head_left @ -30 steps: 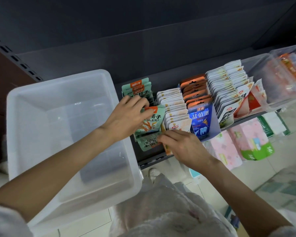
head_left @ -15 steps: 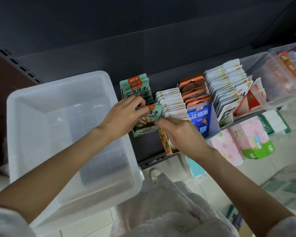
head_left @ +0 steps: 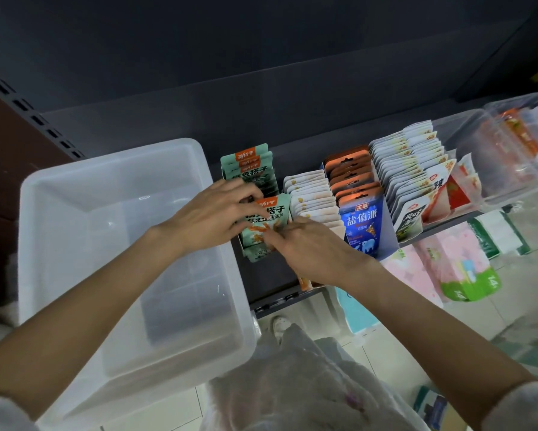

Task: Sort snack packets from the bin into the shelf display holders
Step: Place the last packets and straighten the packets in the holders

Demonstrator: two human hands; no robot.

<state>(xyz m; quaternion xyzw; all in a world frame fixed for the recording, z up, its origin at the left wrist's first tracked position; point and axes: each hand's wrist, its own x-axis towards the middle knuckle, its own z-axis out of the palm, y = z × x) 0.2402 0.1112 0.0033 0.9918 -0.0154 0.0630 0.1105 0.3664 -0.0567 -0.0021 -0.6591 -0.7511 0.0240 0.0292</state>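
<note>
A green snack packet (head_left: 272, 217) with orange print stands at the front of the leftmost holder row of green packets (head_left: 251, 164) on the dark shelf (head_left: 270, 275). My left hand (head_left: 218, 213) curls its fingers over the packet's top left edge. My right hand (head_left: 311, 247) pinches the packet's lower right side with its fingertips. The clear plastic bin (head_left: 59, 213) sits at the left and looks bare inside. To the right stand rows of white packets (head_left: 314, 197) and blue packets with orange tops (head_left: 359, 219).
Further right on the shelf are more white packets (head_left: 404, 169), red-and-white packs (head_left: 451, 191) and clear plastic boxes (head_left: 510, 150). Pink and green tissue packs (head_left: 454, 269) sit on the shelf below. A perforated shelf upright (head_left: 28, 113) runs at the upper left.
Both hands have drawn together on the front green packet, and the packet now stands more upright in its row. My right hand moved up and left from the shelf's front edge.
</note>
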